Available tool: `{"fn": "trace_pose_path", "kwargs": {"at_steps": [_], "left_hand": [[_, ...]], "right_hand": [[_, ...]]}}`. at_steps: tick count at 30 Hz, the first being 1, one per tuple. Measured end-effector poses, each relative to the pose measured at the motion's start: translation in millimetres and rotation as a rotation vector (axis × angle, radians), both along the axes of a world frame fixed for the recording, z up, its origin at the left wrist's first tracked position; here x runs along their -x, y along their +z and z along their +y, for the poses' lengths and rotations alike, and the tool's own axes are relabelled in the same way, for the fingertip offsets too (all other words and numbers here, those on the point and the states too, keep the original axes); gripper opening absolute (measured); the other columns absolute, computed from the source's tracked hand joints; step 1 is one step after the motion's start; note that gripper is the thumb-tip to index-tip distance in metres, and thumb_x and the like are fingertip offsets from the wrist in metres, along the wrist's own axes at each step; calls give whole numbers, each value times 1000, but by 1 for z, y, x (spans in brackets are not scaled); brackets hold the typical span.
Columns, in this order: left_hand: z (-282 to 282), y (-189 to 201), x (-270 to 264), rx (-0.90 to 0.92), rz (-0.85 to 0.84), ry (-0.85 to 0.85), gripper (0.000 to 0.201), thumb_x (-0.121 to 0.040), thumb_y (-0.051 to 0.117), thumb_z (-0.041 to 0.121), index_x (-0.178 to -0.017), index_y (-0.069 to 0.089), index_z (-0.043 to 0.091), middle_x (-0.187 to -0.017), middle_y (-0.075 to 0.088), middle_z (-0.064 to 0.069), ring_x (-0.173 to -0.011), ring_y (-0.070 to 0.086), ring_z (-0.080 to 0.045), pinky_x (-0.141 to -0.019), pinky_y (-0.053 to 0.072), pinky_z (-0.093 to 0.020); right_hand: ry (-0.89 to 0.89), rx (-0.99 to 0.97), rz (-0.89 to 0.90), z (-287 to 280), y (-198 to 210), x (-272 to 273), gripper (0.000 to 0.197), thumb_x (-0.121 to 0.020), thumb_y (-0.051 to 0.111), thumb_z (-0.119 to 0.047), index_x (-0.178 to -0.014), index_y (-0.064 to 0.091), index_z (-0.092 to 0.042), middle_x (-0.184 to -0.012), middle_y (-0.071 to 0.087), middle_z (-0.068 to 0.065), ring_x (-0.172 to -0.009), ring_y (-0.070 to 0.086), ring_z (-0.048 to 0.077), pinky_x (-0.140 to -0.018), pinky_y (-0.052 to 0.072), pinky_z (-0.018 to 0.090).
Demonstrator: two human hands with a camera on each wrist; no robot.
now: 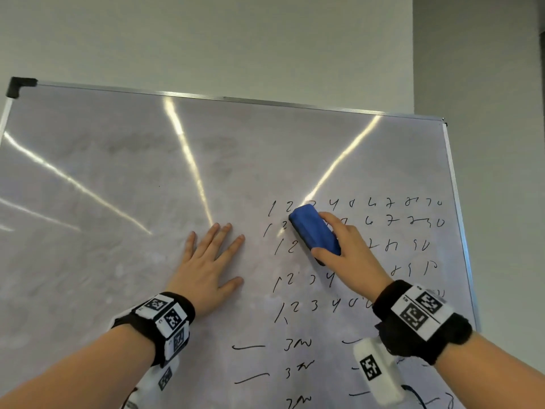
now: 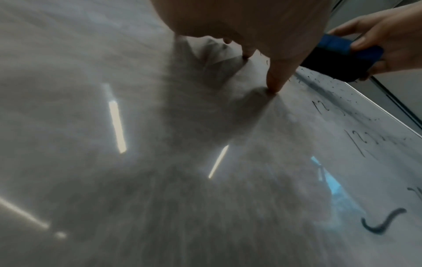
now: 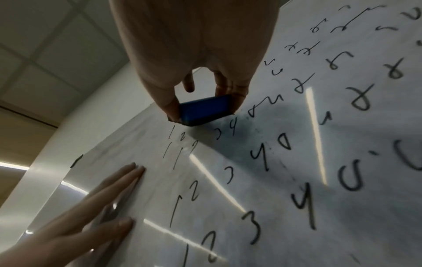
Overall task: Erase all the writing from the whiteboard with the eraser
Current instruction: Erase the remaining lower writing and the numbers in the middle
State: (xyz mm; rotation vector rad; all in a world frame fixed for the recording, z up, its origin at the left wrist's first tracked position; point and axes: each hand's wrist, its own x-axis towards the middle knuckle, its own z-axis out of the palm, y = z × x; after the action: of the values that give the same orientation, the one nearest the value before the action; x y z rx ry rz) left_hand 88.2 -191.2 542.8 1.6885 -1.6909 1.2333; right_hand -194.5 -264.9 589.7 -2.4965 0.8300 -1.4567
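Note:
A large whiteboard [image 1: 124, 178] fills the head view; its left half is smeared grey, its right half carries rows of black handwritten digits [image 1: 392, 203] and dashes [image 1: 249, 346]. My right hand [image 1: 345, 246] grips a blue eraser [image 1: 314, 231] and presses it on the upper rows of digits. In the right wrist view the eraser [image 3: 205, 108] sits between thumb and fingers, against the board [image 3: 285, 153]. My left hand [image 1: 211, 261] lies flat on the board with fingers spread, just left of the writing. The left wrist view shows its fingertips [image 2: 274, 84] touching the board and the eraser [image 2: 342, 56] beyond.
The board has a metal frame with a black corner cap [image 1: 19, 85] at top left and its right edge [image 1: 460, 219] close to the writing. A plain wall [image 1: 265, 39] rises behind. More digits and dashes run down to the bottom of the head view.

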Motion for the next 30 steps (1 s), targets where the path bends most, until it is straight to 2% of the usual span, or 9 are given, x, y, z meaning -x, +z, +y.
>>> {"fn": "trace_pose_path", "kwargs": {"at_steps": [3, 5, 7, 10, 14, 18, 23, 28, 30], "left_hand": [[-7, 5, -2, 4, 17, 0, 84, -78, 39, 68, -149, 11, 34, -156, 15, -1, -142, 4, -20, -112, -8, -42], [-9, 4, -3, 12, 29, 1, 87, -76, 39, 70, -149, 10, 34, -156, 12, 1, -142, 4, -20, -111, -4, -45], [-10, 2, -3, 26, 23, -2, 87, -75, 40, 70, -149, 14, 34, -155, 13, 2, -142, 7, -21, -111, -1, -46], [-11, 2, -3, 47, 15, -4, 87, -74, 41, 70, -149, 18, 32, -155, 16, 2, -142, 9, -20, -112, -2, -46], [-11, -1, -1, 63, 29, -10, 86, -73, 42, 68, -149, 21, 32, -156, 19, 1, -143, 9, -19, -112, -2, -48], [-10, -1, 0, 73, 32, -22, 87, -73, 43, 67, -148, 24, 30, -155, 20, 0, -143, 10, -21, -113, -1, -51], [-11, -2, 1, 76, 32, -19, 88, -73, 42, 67, -149, 22, 27, -156, 19, 0, -143, 10, -20, -113, 1, -51], [-11, -2, 1, 73, 35, -18, 88, -73, 41, 67, -149, 22, 27, -156, 18, 0, -143, 10, -20, -113, 3, -52], [-11, -2, 1, 73, 38, -19, 88, -73, 41, 67, -149, 22, 27, -156, 18, 1, -143, 9, -20, -113, 2, -52]], "right_hand": [[-38, 34, -91, -8, 15, -18, 63, -89, 55, -38, -144, 24, -37, -108, 44, 7, -97, 45, 19, -83, 36, 26], [-99, 55, -142, -12, 26, -25, 62, -91, 53, -39, -145, 24, -35, -103, 43, 8, -90, 45, 20, -80, 36, 25], [-177, 63, -145, -15, 29, -32, 62, -92, 52, -39, -147, 23, -34, -102, 41, 8, -93, 45, 22, -84, 38, 27], [-271, 107, -96, -14, 25, -42, 62, -92, 50, -39, -147, 21, -36, -104, 39, 8, -105, 34, 23, -92, 33, 26], [-307, 209, -54, -4, 17, -59, 61, -92, 51, -36, -146, 22, -38, -104, 29, 4, -99, 22, 16, -87, 27, 23], [-293, 299, 165, 4, 12, -65, 62, -92, 50, -35, -146, 21, -40, -114, 35, 9, -107, 26, 22, -90, 28, 24], [-407, 222, 31, -4, 30, -48, 60, -92, 48, -35, -146, 22, -38, -119, 36, 13, -110, 27, 26, -95, 29, 28], [-307, 288, 229, 6, 16, -60, 63, -91, 52, -33, -145, 21, -41, -123, 35, 12, -113, 27, 25, -93, 26, 24], [-365, 298, 182, 0, 24, -52, 61, -90, 52, -33, -145, 25, -40, -122, 37, 13, -112, 28, 27, -96, 28, 28]]}}
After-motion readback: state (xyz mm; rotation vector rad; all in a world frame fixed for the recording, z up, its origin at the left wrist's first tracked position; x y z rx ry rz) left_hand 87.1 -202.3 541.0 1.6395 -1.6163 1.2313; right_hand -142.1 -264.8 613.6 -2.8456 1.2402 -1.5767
